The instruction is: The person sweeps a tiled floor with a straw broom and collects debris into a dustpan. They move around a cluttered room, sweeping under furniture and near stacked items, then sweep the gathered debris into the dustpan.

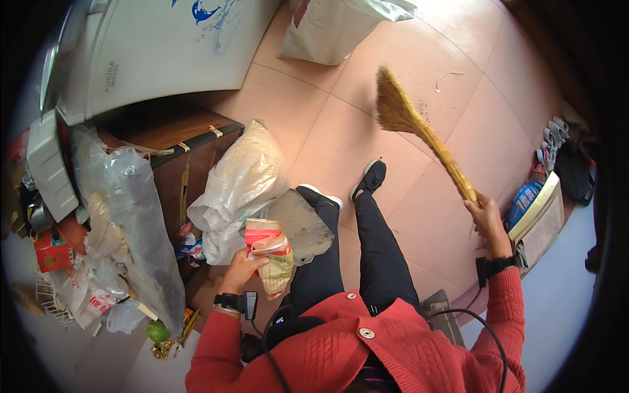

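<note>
My right hand [486,216] grips the handle of a straw hand broom [442,147]. The broom's blurred, fanned bristles are raised toward the far side, over the tiled floor [314,142]. My left hand [248,267] holds a crumpled red and yellow-green plastic packet [271,255], thumb on top. Just beyond the packet is a grey, scuffed dustpan-like piece [300,226], in front of my left leg. Its near end is hidden behind the packet, so I cannot tell whether the left hand grips it too.
A white woven sack [245,182] leans by a dark wooden cabinet [172,182] under a white appliance [167,54]. Another pale sack [334,32] stands at the far side. Plastic bags [132,196] crowd the left. Shoes [553,135] line the right; dark specks [423,110] dot the floor.
</note>
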`<state>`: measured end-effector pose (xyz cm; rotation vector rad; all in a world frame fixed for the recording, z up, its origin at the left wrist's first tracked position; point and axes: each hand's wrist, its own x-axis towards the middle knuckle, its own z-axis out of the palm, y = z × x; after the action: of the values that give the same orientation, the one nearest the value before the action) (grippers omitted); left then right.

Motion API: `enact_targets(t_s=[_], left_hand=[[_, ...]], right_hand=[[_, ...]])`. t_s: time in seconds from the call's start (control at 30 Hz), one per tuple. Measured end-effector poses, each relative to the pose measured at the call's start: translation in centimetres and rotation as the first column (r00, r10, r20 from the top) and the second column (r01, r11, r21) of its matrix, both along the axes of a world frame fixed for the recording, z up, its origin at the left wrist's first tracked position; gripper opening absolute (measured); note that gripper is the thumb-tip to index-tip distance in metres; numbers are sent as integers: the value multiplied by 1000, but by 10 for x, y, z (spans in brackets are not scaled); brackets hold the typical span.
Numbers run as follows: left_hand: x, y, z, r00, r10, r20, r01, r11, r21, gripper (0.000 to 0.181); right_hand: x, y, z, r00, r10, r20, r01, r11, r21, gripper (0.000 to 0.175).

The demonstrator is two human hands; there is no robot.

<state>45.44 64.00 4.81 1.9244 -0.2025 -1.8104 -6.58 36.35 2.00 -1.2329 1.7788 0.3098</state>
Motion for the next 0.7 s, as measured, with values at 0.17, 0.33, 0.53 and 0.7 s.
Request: enact_targets(t_s=[0.17, 0.33, 0.53, 0.7], left_hand=[[-4, -22, 5, 1000, -22, -11, 23, 1000, 17, 32], [-5, -38, 8, 998, -54, 42, 57, 996, -64, 35], [-10, -56, -13, 1000, -2, -4, 1, 998, -61, 34], [1, -87, -32, 996, -89, -13, 87, 992, -94, 38]], right_hand=[[10, -25, -66, 992, -77, 98, 66, 992, 109, 37], [-40, -2, -80, 977, -214, 6, 213, 975, 67, 36], [-38, 69, -26, 963, -268, 33, 267, 963, 32, 41], [2, 79, -37, 990, 86, 116, -87, 996, 1, 43]])
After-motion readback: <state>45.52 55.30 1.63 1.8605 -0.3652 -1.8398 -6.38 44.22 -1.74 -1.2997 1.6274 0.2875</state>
